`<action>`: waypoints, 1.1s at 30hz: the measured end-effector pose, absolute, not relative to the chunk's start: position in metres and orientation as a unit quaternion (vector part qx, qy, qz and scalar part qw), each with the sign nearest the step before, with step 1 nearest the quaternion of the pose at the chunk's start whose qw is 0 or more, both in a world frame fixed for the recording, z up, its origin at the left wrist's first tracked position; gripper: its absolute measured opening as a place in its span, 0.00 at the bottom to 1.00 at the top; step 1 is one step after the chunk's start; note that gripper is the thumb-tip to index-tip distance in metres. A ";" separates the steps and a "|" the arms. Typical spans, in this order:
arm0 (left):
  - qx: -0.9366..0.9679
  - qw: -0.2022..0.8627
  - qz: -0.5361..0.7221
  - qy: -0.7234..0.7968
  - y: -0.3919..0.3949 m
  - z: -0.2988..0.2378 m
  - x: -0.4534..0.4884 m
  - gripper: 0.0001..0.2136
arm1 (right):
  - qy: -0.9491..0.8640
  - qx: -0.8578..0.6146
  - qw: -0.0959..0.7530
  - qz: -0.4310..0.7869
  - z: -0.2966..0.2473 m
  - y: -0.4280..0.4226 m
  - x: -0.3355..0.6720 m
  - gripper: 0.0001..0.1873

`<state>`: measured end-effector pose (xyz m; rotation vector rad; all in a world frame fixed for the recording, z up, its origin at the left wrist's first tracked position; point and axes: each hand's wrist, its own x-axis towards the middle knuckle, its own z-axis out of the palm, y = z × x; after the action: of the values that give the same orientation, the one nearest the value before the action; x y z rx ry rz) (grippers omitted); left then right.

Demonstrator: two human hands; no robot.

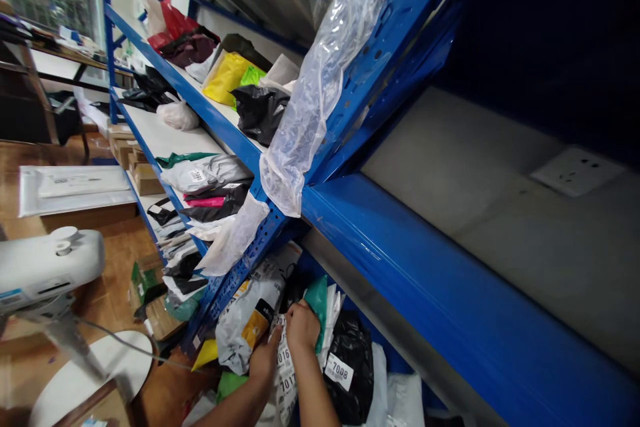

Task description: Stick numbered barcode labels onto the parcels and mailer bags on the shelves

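- Blue metal shelving rack [465, 300]: the biggest thing here, its beams running from the near right to the far left, with plastic-wrapped parcels on several levels.
- White plastic appliance with a rounded head, a stem and a round base [50, 267]: stands on the floor at the left, apart from the rack.
- Clear, wrinkled plastic sleeve [320, 93]: hangs along the upright post, reaching down to the middle beam.
- Grey-white plastic parcel with yellow and black print [237, 327]: on the low level, tilted, just to the left of the hands.
- Black, glossy, crumpled plastic parcel [357, 340]: just to the right of the right forearm.
- Long white paper sheet printed with rows of bold black four-digit numbers [286, 377]: between the two forearms, among the low-level parcels, running from the hands towards the near edge. Two rows read 7016 and 7017; smaller print sits around them, and the rows slope slightly. Both forearms lie close along its sides, and its near end is cut off by the view.
- Teal-green plastic packet [317, 300]: upright, just beyond the right hand and to its right.
- Left hand [265, 355]: fingers together and partly bent, thumb at the sheet's left edge; I cannot tell how firmly it grips.
- Right hand [303, 327]: curled, fingertips at the sheet's far end; whether they pinch it I cannot tell.
- White label reading 7008 [339, 371]: stuck on the black parcel.
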<state>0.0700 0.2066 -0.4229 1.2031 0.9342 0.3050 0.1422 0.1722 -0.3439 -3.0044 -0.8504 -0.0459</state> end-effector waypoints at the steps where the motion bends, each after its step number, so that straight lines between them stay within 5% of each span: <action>1: 0.543 0.721 0.132 0.409 0.206 -0.422 0.068 0.20 | -0.272 -0.962 0.006 -0.014 -0.344 0.173 0.142 0.11; 10: 0.544 0.782 0.099 0.287 0.197 -0.411 0.005 0.25 | -0.289 -0.957 -0.025 -0.024 -0.337 0.176 0.132 0.11; 13: 0.509 0.820 0.105 0.239 0.223 -0.406 -0.022 0.26 | -0.283 -0.957 -0.043 -0.038 -0.334 0.179 0.127 0.23; 19: 0.418 0.843 0.152 0.304 0.291 -0.406 -0.056 0.27 | -0.466 -0.882 -0.051 0.051 -0.326 0.175 0.112 0.18; 26: 0.382 0.856 0.177 0.300 0.321 -0.425 -0.046 0.25 | -0.531 -0.819 0.212 0.046 -0.304 0.217 0.080 0.13; 33: 0.328 0.884 0.173 0.287 0.341 -0.438 -0.014 0.27 | -0.450 -0.864 0.216 0.066 -0.343 0.250 0.082 0.11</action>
<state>-0.0135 0.3414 -0.4377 0.6819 0.5965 0.3592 0.0825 0.2498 -0.3426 -2.3948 -1.2482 0.1840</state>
